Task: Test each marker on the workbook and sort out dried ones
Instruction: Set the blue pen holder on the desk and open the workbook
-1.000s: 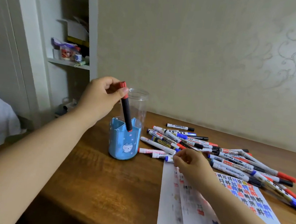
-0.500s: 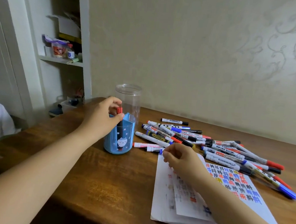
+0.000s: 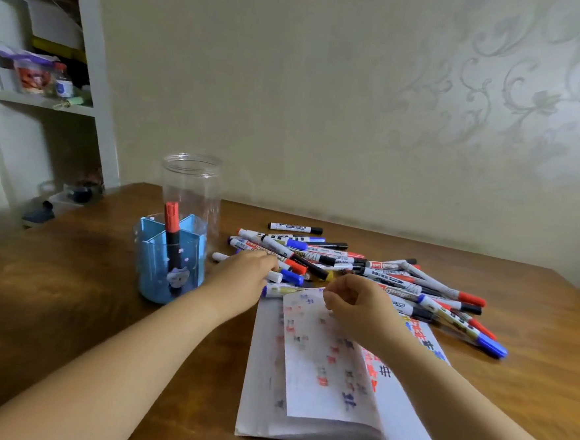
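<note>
Already reaching for the next marker

One red-capped marker [image 3: 172, 237] stands in the blue pen holder [image 3: 170, 263], in front of the clear plastic jar [image 3: 192, 185]. The left hand [image 3: 243, 275] lies on the near edge of the marker pile [image 3: 364, 273], fingers stretched over a white-capped marker [image 3: 272, 276]; whether it has closed on one I cannot tell. The right hand [image 3: 355, 301] pinches the top corner of a loose page of the workbook [image 3: 319, 369], which lies open on the wooden table [image 3: 71, 290] with coloured test marks across it. By my reading, the step is fetching a fresh marker; next comes lifting one clear, uncapping it, and scribbling on the page.
</note>
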A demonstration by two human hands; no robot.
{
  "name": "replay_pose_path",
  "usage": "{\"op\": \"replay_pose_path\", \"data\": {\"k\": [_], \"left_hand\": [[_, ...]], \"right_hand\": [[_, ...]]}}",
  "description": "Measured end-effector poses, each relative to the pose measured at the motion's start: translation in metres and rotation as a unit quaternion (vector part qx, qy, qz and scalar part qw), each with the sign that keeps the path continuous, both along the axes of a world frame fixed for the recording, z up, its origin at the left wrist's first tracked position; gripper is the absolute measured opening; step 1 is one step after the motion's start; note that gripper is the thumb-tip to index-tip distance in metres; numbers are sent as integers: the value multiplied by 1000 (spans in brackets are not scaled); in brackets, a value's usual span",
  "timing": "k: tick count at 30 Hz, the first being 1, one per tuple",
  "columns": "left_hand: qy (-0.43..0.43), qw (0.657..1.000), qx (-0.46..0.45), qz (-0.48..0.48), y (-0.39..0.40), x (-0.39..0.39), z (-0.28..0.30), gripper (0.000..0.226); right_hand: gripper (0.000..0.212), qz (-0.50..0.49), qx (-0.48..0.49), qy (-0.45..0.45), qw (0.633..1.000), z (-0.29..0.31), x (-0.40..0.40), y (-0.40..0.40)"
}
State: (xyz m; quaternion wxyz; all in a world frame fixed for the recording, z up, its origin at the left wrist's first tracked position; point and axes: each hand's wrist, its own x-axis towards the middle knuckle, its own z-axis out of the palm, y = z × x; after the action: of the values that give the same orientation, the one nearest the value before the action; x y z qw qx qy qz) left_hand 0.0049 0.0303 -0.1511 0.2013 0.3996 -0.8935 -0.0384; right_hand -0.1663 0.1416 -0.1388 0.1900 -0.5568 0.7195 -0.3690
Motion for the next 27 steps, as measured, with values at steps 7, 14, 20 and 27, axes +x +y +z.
{"op": "replay_pose_path", "data": {"k": [7,14,20,27], "left_hand": [[-76,997,-31,-6,-35,-22,-10,27],[-121,987,-105,-22,-33,-21,-11,36],[245,966,49,-62,10,-24,32,13],[523,800,270,-112,49,-45,49,14]], "right_hand": [[9,-6,-14,8,1000,-8,-23,5],[13,14,-20,-6,1000,-14,-21,2],[8,22,-12,-46,999,-9,-20,5],[16,10,-49,-45,998,3,-20,20]]}}
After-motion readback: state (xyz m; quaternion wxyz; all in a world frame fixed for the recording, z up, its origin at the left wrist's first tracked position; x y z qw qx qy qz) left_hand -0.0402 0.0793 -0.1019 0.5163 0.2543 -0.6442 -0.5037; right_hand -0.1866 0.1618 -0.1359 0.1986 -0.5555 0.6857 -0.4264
